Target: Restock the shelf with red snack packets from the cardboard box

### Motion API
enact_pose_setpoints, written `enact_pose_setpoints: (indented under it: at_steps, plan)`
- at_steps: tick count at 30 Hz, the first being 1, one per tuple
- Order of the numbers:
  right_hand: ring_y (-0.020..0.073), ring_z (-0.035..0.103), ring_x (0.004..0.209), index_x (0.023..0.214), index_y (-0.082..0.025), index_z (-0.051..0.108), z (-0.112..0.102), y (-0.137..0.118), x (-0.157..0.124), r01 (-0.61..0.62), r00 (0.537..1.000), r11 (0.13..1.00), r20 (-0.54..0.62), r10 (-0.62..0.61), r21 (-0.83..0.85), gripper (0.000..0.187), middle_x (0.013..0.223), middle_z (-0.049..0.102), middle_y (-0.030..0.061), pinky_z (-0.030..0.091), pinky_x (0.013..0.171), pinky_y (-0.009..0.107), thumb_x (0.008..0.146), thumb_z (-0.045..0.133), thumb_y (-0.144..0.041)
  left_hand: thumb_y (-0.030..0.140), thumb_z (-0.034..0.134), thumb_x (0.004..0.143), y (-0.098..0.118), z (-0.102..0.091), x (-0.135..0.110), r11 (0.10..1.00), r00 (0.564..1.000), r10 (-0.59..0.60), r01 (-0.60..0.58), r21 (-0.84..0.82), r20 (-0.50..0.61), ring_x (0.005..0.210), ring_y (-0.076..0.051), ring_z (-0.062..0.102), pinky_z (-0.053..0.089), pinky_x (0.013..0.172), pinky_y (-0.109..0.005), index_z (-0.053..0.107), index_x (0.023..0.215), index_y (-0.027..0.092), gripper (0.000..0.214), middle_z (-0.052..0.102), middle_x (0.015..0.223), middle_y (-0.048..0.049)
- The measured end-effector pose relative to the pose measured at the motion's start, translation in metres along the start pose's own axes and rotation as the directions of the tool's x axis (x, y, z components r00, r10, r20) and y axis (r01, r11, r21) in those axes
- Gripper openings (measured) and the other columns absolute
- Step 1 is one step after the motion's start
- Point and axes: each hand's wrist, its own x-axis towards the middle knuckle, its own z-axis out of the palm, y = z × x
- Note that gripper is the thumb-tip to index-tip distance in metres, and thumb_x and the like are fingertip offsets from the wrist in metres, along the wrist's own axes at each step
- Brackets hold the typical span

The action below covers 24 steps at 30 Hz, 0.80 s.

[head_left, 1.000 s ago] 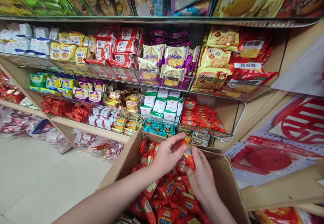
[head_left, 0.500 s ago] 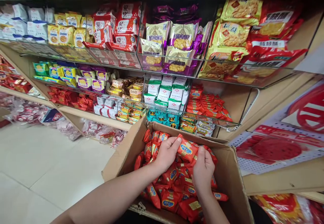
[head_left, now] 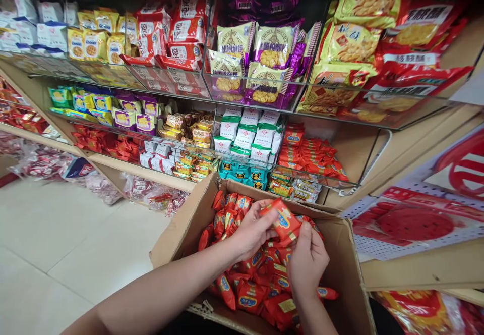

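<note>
Between my two hands, over the open cardboard box [head_left: 350, 259], is a red snack packet [head_left: 284, 223] with a blue and yellow label, tilted down to the right. My left hand [head_left: 254, 231] grips its left side, thumb on the front and fingers behind. At the lower right corner, my right hand [head_left: 309, 262] pinches the packet between thumb and fingers. Many more red packets [head_left: 251, 294] of the same look lie loose in the box beneath my hands. My forearms cover part of them.
Shelves behind the box hold packaged snacks: purple biscuit packs [head_left: 270, 47], white and green packs [head_left: 245, 138], and a pile of red packets [head_left: 312, 156]. Glass fronts [head_left: 249, 90] edge the shelves. Tiled floor [head_left: 75, 244] lies left. A perforated panel [head_left: 408, 224] stands right.
The packet has turned more steeply, its right end lower. My left hand has shifted its hold, with fingers now behind the packet. My right hand has dropped slightly. The view has shifted a little.
</note>
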Motion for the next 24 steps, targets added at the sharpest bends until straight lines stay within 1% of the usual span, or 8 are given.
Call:
enact_pose_setpoints:
  at_steps: [4,7,10,13,15,18,21,24]
  plan:
    - [0.0106,0.047,0.048,0.083,-0.015,0.060,-0.005,0.003,0.005,-0.095,0.990,0.993,0.111,0.087,0.068,0.031,0.058,0.057,-0.0012,0.038,0.048,0.024,0.075,0.055,-0.044,0.034,0.075,0.059,0.004,-0.004,0.000,0.987,1.000,-0.029,0.031,0.160,-0.010,0.061,-0.008,0.056,0.044,0.060,-0.023,0.047,0.084,0.018,0.041,0.060,0.072,0.0033]
    - [0.0128,0.054,0.065,0.094,-0.018,0.059,-0.009,0.003,0.013,-0.113,0.978,0.990,0.188,0.095,0.089,0.033,0.080,0.062,0.0023,0.043,0.058,0.026,0.073,0.057,-0.043,0.034,0.077,0.053,0.007,-0.010,0.005,0.941,0.996,-0.034,0.004,0.340,0.082,0.056,-0.006,0.052,0.039,0.058,-0.020,0.051,0.082,0.016,0.043,0.056,0.063,0.0063]
    - [0.0157,0.057,0.076,0.095,-0.019,0.059,-0.011,0.004,0.018,-0.146,0.963,0.985,0.241,0.120,0.095,0.035,0.089,0.063,0.0035,0.045,0.065,0.029,0.068,0.062,-0.040,0.035,0.076,0.053,0.007,-0.014,0.007,0.900,0.983,-0.075,-0.007,0.437,0.170,0.051,-0.005,0.048,0.035,0.055,-0.020,0.051,0.099,0.015,0.056,0.052,0.055,0.0086]
    - [0.0149,0.057,0.070,0.082,-0.019,0.058,-0.011,0.006,0.017,-0.193,0.969,0.970,0.182,0.165,0.148,0.026,0.079,0.062,0.0006,0.046,0.062,0.030,0.064,0.066,-0.036,0.040,0.073,0.057,0.005,-0.014,0.009,0.913,0.998,-0.020,-0.008,0.408,0.065,0.051,-0.006,0.050,0.036,0.054,-0.020,0.047,0.103,0.016,0.058,0.055,0.058,0.0062]
    - [0.0129,0.055,0.063,0.072,-0.019,0.055,-0.011,0.006,0.014,-0.247,0.963,0.948,0.162,0.217,0.199,0.022,0.069,0.059,-0.0025,0.046,0.059,0.028,0.062,0.068,-0.033,0.044,0.071,0.058,0.004,-0.015,0.011,0.928,0.998,0.045,-0.028,0.373,-0.039,0.053,-0.007,0.051,0.037,0.054,-0.020,0.049,0.095,0.017,0.051,0.057,0.063,0.0043]
    - [0.0104,0.052,0.057,0.060,-0.018,0.047,-0.008,0.004,0.007,-0.346,0.929,0.908,0.224,0.295,0.239,0.025,0.060,0.053,-0.0052,0.045,0.054,0.025,0.059,0.070,-0.029,0.046,0.068,0.060,0.004,-0.017,0.016,0.917,0.976,0.183,-0.128,0.379,-0.114,0.053,-0.006,0.048,0.036,0.053,-0.019,0.051,0.077,0.016,0.039,0.056,0.062,0.0043]
    - [0.0110,0.053,0.058,0.071,-0.020,0.050,-0.004,0.001,0.000,-0.414,0.897,0.881,0.267,0.353,0.227,0.024,0.069,0.056,-0.0047,0.045,0.050,0.024,0.060,0.068,-0.032,0.046,0.067,0.061,0.004,-0.019,0.019,0.873,0.957,0.274,-0.204,0.443,-0.099,0.050,-0.005,0.044,0.032,0.050,-0.018,0.051,0.069,0.016,0.036,0.052,0.057,0.0055]
    - [0.0111,0.054,0.059,0.089,-0.022,0.053,0.000,0.000,-0.004,-0.388,0.902,0.910,0.263,0.342,0.149,0.032,0.083,0.058,-0.0020,0.045,0.048,0.024,0.065,0.063,-0.041,0.047,0.065,0.063,0.006,-0.020,0.016,0.854,0.955,0.290,-0.230,0.466,-0.060,0.050,-0.005,0.043,0.032,0.050,-0.018,0.051,0.072,0.016,0.036,0.050,0.057,0.0059]
